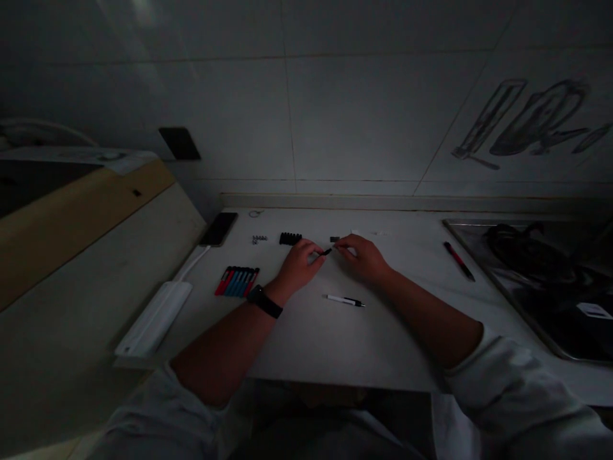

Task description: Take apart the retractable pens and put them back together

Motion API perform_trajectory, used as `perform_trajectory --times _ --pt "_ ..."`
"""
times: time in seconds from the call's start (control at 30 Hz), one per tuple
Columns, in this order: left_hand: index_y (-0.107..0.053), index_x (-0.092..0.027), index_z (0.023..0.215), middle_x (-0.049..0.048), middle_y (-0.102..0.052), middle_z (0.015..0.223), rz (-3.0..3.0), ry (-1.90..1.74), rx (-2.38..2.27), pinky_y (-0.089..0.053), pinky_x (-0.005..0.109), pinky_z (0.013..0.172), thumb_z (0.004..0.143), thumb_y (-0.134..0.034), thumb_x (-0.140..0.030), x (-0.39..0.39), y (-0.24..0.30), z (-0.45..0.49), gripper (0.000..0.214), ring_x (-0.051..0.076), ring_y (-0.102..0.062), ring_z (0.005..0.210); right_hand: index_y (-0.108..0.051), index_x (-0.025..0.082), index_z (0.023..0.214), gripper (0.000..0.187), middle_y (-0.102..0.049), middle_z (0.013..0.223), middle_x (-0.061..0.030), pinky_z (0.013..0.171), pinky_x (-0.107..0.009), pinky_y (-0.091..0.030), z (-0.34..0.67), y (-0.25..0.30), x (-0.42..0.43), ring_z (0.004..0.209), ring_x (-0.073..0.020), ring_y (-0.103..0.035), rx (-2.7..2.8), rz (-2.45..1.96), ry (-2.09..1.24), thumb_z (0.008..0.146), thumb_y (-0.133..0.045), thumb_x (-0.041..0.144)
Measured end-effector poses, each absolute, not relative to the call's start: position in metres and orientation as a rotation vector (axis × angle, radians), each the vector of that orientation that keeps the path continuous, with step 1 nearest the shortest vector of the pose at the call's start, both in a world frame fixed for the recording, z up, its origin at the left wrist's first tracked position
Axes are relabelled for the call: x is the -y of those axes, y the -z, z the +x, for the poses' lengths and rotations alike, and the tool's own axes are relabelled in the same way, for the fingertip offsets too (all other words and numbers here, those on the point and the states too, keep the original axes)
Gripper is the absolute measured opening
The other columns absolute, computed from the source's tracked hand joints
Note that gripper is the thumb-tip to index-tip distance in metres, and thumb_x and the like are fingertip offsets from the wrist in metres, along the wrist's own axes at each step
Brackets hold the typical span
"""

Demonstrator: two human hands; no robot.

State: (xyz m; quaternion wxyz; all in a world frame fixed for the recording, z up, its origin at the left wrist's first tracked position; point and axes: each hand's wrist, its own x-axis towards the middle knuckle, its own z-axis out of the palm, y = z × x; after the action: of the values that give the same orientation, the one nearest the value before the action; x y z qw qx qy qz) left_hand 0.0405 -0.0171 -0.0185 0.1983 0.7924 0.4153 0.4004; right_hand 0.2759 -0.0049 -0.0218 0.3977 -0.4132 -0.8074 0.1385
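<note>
My left hand [302,262], with a dark band on its wrist, pinches a small black pen part [327,252] between thumb and fingertips. My right hand [362,257] meets it from the other side, fingers pinched near the part's tip; what they hold is too small to make out. Below both hands lies a white pen barrel [342,299] with a black end. A row of black pen pieces [290,239] sits just behind my left hand, and small dark pieces [334,239] lie behind the fingertips. Red and blue pen barrels [237,282] lie side by side at the left.
Several small springs [259,239] and a ring [255,214] lie at the back left. A phone [219,229] and a white power strip [156,318] line the left side. To the right are a red and black pen [458,261] and a metal-rimmed sink [498,287].
</note>
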Motion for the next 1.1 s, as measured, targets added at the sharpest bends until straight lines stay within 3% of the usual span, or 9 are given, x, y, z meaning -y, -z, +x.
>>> perform_trajectory --times 0.37,0.87,1.1 --pt "-0.07 -0.02 0.096 0.0054 -0.065 0.103 2.236 -1.132 -1.121 -0.053 0.039 0.097 0.093 -0.07 -0.02 0.017 0.02 0.041 0.004 0.021 -0.064 0.103 -0.066 0.024 0.095 0.02 -0.073 0.089 -0.0026 0.079 -0.035 -0.055 0.266 0.021 0.006 0.082 -0.0189 -0.069 1.71 -1.047 -0.787 0.089 -0.069 0.043" --pt "-0.071 -0.02 0.097 0.0055 -0.065 0.103 2.216 -1.114 -1.117 -0.054 0.039 0.097 0.093 -0.071 -0.022 0.017 0.019 0.041 0.005 0.021 -0.065 0.103 -0.071 0.022 0.093 0.019 -0.075 0.09 -0.0039 0.084 -0.038 -0.057 0.263 0.021 0.011 0.084 -0.02 -0.072 1.733 -1.048 -0.762 0.088 -0.071 0.041" --pt "-0.071 -0.019 0.099 0.0058 -0.066 0.103 2.188 -1.179 -1.103 -0.054 0.037 0.095 0.094 -0.07 -0.021 0.017 0.017 0.041 0.005 0.02 -0.065 0.102 -0.077 0.024 0.106 0.027 -0.079 0.105 -0.0077 0.09 -0.039 -0.06 0.262 0.013 0.015 0.096 -0.0222 -0.075 1.781 -1.085 -0.664 0.091 -0.069 0.045"
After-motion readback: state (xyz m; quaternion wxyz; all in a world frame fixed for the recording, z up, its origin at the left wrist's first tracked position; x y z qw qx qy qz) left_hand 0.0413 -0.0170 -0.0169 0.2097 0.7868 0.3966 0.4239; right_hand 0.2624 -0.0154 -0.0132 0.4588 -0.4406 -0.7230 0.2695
